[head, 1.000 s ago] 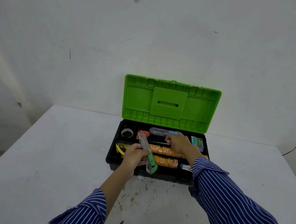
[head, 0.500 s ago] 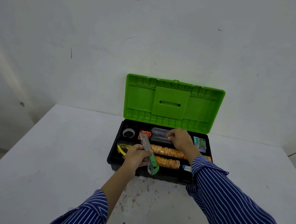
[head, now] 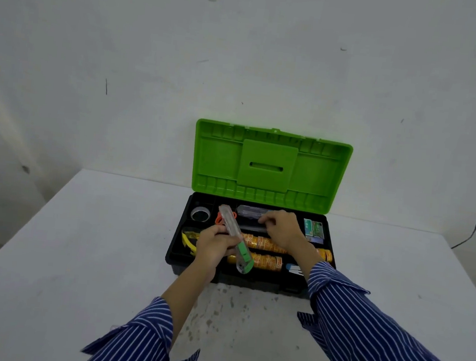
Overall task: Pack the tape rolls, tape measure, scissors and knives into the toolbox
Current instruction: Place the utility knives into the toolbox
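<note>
A black toolbox (head: pixel 174 257) with its green lid (head: pixel 270 166) standing open is being observed at the centre of the frame, on a white table (head: pixel 76 251). A clear utility knife with a green end (head: pixel 235 239) is being gripped by the left hand (head: pixel 213 247), fingers curled round its body, and is being held tilted over the box's left half. A second clear knife (head: pixel 249 212) lying in the rear of the box is being pinched at its right end by the right hand (head: pixel 281 229). Two rows of orange-labelled tape rolls (head: pixel 263 261) are being seen in the box's front part, partly covered by both hands. A silver tape roll (head: pixel 200 214) is being seen in the rear left compartment, orange scissor handles (head: pixel 219 219) beside it, and a yellow tape measure (head: pixel 188 241) in the left front compartment. Small green packets (head: pixel 314 229) are being noted at the rear right.
</note>
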